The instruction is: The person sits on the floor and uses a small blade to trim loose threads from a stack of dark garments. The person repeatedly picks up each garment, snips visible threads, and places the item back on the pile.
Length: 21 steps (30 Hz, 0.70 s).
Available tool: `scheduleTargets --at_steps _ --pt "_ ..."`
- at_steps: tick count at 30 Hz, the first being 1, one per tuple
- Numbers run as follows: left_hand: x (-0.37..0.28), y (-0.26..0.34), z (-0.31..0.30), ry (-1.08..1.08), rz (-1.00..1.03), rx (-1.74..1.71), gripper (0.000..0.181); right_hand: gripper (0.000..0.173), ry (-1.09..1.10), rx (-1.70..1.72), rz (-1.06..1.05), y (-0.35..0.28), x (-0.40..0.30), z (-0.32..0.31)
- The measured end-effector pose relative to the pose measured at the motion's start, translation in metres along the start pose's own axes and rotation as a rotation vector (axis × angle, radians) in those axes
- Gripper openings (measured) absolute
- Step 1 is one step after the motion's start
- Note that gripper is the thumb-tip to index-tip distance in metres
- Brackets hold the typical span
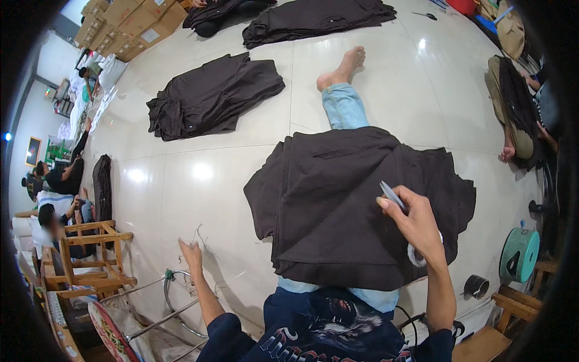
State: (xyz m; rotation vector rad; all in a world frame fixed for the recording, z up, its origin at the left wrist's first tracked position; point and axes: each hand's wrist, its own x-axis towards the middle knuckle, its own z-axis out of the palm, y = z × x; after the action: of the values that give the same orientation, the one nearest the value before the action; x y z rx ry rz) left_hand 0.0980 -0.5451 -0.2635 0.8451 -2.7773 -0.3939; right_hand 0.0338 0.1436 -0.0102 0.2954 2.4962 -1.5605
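Observation:
Across my lap lies a dark garment (339, 203), spread over several folded layers. My right hand (414, 217) is above its right part, closed on small metal thread snips (392, 194) that point up and left. A white band circles my right wrist. Well left of the garment, my left hand (192, 255) is held out over the pale tiled floor, near the metal frame of a tipped stool. Thin loose threads (199, 233) show beside its fingers; whether the fingers hold them is not clear. My bare foot (344, 68) extends beyond the garment.
Piles of dark garments (217, 97) lie on the floor ahead. A round-seated metal stool (108, 330) and a wooden stool (92, 249) stand left. At right are a green plastic stool (520, 255), a dark tape roll (476, 287) and a seated person's leg. Other people sit far left.

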Motion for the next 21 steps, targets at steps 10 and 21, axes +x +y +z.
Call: scheduleTargets --at_steps 10,21 --pt "-0.019 0.456 -0.042 -0.488 0.696 -0.88 0.055 0.024 -0.052 -0.767 -0.323 0.013 0.152 0.061" --pt "-0.057 0.54 -0.039 -1.034 1.368 -0.493 0.047 0.018 0.031 -0.256 -0.162 0.027 0.01 -0.039"
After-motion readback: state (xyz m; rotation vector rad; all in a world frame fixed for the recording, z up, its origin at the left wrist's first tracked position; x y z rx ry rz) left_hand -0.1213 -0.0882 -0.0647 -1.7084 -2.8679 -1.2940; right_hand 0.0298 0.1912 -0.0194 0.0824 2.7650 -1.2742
